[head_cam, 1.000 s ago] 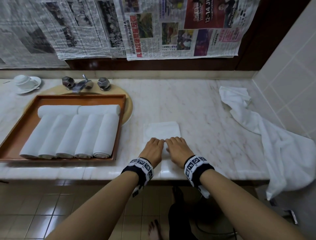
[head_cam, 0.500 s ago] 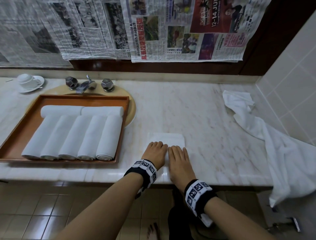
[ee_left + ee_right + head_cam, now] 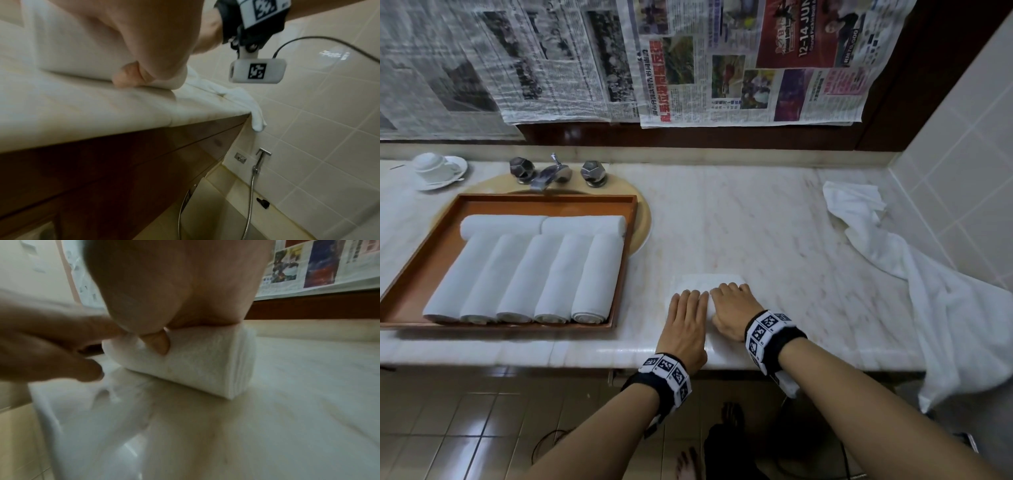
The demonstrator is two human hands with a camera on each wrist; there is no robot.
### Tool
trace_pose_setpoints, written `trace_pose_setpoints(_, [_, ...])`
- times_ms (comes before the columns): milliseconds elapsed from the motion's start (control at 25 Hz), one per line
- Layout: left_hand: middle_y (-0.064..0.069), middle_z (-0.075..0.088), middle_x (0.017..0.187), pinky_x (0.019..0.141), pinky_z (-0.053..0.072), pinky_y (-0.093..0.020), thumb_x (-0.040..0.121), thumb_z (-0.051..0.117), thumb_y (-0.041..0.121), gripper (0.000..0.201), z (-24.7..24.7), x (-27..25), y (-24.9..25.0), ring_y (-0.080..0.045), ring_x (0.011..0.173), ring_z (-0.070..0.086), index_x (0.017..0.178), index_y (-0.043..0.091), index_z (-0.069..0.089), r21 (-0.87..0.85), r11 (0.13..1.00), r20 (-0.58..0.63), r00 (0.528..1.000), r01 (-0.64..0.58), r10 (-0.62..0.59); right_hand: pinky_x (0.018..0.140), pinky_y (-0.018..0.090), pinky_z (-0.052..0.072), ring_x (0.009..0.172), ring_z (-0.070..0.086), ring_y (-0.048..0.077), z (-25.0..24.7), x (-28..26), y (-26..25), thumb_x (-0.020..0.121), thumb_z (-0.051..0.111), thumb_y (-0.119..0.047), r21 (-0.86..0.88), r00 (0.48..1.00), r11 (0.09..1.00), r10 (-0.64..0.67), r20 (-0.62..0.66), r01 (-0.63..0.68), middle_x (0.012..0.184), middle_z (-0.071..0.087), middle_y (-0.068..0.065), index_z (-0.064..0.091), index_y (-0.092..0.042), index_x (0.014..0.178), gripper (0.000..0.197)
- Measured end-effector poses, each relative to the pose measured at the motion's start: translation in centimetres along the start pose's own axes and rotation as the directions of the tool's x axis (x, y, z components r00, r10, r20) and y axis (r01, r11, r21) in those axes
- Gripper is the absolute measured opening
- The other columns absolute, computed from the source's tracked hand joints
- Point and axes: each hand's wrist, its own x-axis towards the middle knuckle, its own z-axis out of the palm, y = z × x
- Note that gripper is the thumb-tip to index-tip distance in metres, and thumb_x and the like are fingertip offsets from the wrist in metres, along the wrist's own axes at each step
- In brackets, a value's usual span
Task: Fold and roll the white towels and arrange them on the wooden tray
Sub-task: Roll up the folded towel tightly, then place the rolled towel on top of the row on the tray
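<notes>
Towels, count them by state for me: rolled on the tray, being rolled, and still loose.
Rolled on the tray: 7 (five side by side, two across behind)
Being rolled under both hands: 1
Loose on the counter at right: 1
Total: 9

Bathroom: marble vanity (image 3: 739,219), faucet (image 3: 548,173), tiles (image 3: 962,144)
</notes>
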Motion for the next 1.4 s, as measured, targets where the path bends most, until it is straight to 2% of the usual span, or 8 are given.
trace_pose_setpoints(120, [-0.015, 0.031, 0.145, 0.119, 0.010, -0.046, 0.081, 0.050, 0.017, 0.076, -1.1, 1.1, -0.2, -0.034, 0.135, 0.029, 0.148, 0.005, 0.017, 0.074, 0.997, 0.037, 0.999, 0.031, -0.034, 0.105, 0.042, 0.030, 0.120, 0.043, 0.028, -0.1, 0.3, -0.1, 0.090, 0.045, -0.026, 0.058, 1.000, 0.998, -0.011, 0.005, 0.011, 0.130, 0.048, 0.010, 0.043, -0.008, 0.130, 0.045])
trace_pose_setpoints(280, [-0.005, 0.045, 0.123, 0.104, 0.030, -0.037, 0.077, 0.060, 0.020, 0.056, -3.2, 4.1, -0.8, -0.025, 0.112, 0.044, 0.127, 0.013, 0.038, 0.050, 0.997, 0.054, 0.997, 0.051, -0.054, 0.118, 0.052, 0.017, 0.137, 0.036, 0.033, 3.9, -1.5, -1.2, 0.078, 0.062, -0.022, 0.015, 0.966, 0.999, 0.041, -0.257, -0.038, 0.146, 0.041, 0.016, 0.032, -0.002, 0.144, 0.075])
trace_pose_setpoints(400, [-0.005, 0.049, 0.119, 0.100, 0.034, -0.039, 0.077, 0.059, 0.022, 0.045, -3.9, 5.9, -1.0, -0.025, 0.111, 0.045, 0.118, 0.013, 0.042, 0.037, 0.996, 0.123, 0.989, 0.082, -0.086, 0.117, 0.057, -0.001, 0.147, 0.012, 0.038, 5.5, -1.9, -1.1, 0.074, 0.060, -0.012, -0.053, 0.976, 0.997, 0.041, -0.214, -0.054, 0.156, 0.018, 0.023, 0.003, 0.000, 0.149, 0.095])
trace_pose_setpoints(600, [-0.008, 0.039, 0.128, 0.107, 0.027, -0.048, 0.073, 0.059, 0.039, 0.064, -4.3, 7.8, -1.4, -0.029, 0.121, 0.035, 0.127, 0.012, 0.038, 0.082, 0.990, 0.179, 0.975, 0.116, -0.129, 0.117, 0.052, -0.012, 0.147, 0.000, 0.035, 2.7, 0.5, -0.1, 0.082, 0.060, -0.017, -0.059, 0.994, 0.997, 0.040, -0.101, -0.046, 0.158, 0.007, 0.017, -0.003, -0.003, 0.152, 0.095])
trace_pose_setpoints(800, [-0.006, 0.037, 0.135, 0.107, 0.025, -0.051, 0.068, 0.067, 0.055, 0.086, -4.1, 10.2, -2.0, -0.028, 0.127, 0.033, 0.136, 0.015, 0.032, 0.057, 0.984, 0.260, 0.949, 0.170, -0.179, 0.120, 0.044, 0.009, 0.139, 0.023, 0.030, 0.5, 3.2, 1.0, 0.077, 0.068, -0.027, 0.034, 0.998, 0.999, 0.001, -0.068, 0.001, 0.149, 0.026, 0.013, 0.015, -0.004, 0.148, 0.092])
trace_pose_setpoints(920, [-0.002, 0.046, 0.132, 0.105, 0.028, -0.047, 0.070, 0.069, 0.051, 0.079, -3.9, 10.9, -2.2, -0.024, 0.125, 0.039, 0.133, 0.018, 0.035, 0.030, 0.984, 0.269, 0.947, 0.173, -0.175, 0.111, 0.036, 0.026, 0.123, 0.041, 0.026, -0.8, 4.7, 2.0, 0.076, 0.066, -0.031, 0.118, 0.999, 0.993, -0.015, -0.035, 0.019, 0.133, 0.044, 0.009, 0.034, -0.008, 0.136, 0.072])
trace_pose_setpoints(1160, [0.004, 0.054, 0.121, 0.101, 0.028, -0.046, 0.065, 0.070, 0.061, 0.084, -5.1, 10.0, -2.9, -0.021, 0.118, 0.045, 0.134, 0.026, 0.038, -0.048, 0.993, 0.254, 0.963, 0.107, -0.092, 0.101, 0.052, 0.029, 0.102, 0.059, 0.021, -3.0, 6.3, 3.6, 0.056, 0.076, -0.066, 0.123, 0.976, 0.989, 0.053, 0.210, -0.080, 0.106, 0.062, -0.003, 0.044, -0.017, 0.118, 0.085])
trace_pose_setpoints(1400, [0.002, 0.050, 0.120, 0.109, 0.017, -0.059, 0.068, 0.072, 0.056, 0.064, -11.5, 9.6, -8.6, -0.021, 0.121, 0.041, 0.119, 0.023, 0.050, 0.018, 0.991, 0.103, 0.985, 0.135, -0.136, 0.075, 0.034, 0.045, 0.088, 0.059, 0.021, -9.0, 8.7, -0.4, 0.053, 0.073, -0.068, 0.192, 0.999, 0.980, 0.039, 0.012, -0.040, 0.098, 0.058, -0.003, 0.057, -0.022, 0.100, 0.068])
